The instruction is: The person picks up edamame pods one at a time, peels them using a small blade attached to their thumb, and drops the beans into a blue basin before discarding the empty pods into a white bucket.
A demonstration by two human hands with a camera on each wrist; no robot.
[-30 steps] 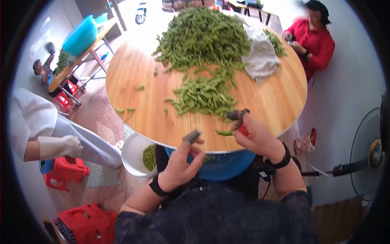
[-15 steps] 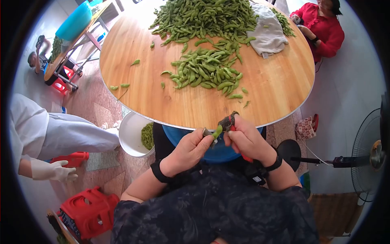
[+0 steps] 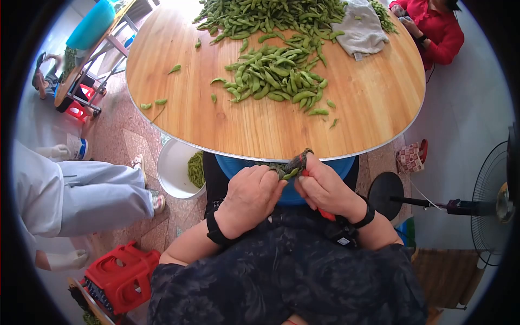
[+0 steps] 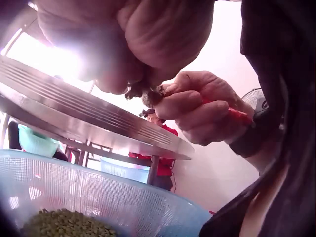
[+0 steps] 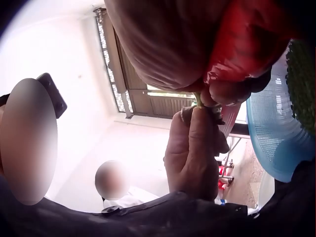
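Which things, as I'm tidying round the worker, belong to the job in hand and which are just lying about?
Seemingly in use:
green pod, between left hand and right hand
red object, in the right hand
pods piled on the round table
blue basket of beans, below the table edge

Seemingly just lying about:
pale cloth, on the table
red stool
fan

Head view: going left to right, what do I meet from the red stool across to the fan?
Red stool → white bucket → left hand → right hand → fan.
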